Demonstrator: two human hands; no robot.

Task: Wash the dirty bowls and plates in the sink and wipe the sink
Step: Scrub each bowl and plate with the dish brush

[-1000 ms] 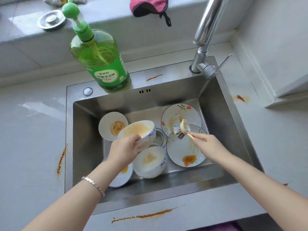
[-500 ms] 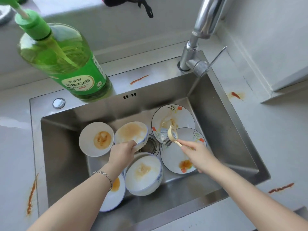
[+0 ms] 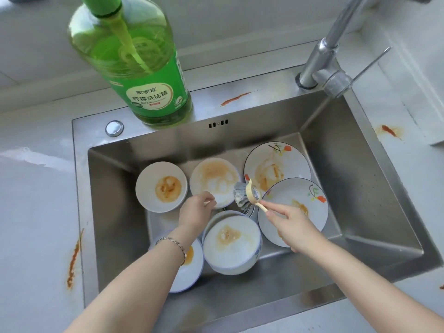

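At centre frame, the left hand (image 3: 195,211) grips the near rim of a stained bowl (image 3: 213,179), thumb (image 3: 207,197) over the lip; the other fingers are hidden beneath. The right hand (image 3: 292,227) pinches the pale handle of a dish brush (image 3: 247,195) between thumb and forefinger (image 3: 276,208).

Change: a second ago the brush head hung over the two flowered plates at right of centre, apart from the bowl. It has since crossed leftward, and its bristles now meet the bowl's right edge, while the bowl faces up toward the camera. Scrubbing of this first bowl appears to be just starting (no water is seen running from the faucet (image 3: 322,61)).

Remaining work, as judged: everything. The upper plate (image 3: 276,164), lower plate (image 3: 298,200), second bowl (image 3: 230,239) just below the hands, small dish (image 3: 161,186) at left and another dish (image 3: 192,265) partly under the left forearm all carry orange residue inside the sink (image 3: 360,188). Orange smears also mark the counter (image 3: 36,212).

Relative position: the brush head lies just beyond the right fingertips; the bowl extends up-frame from the left thumb.

Upper left: the detergent bottle (image 3: 144,68) stands on the sink's back ledge.
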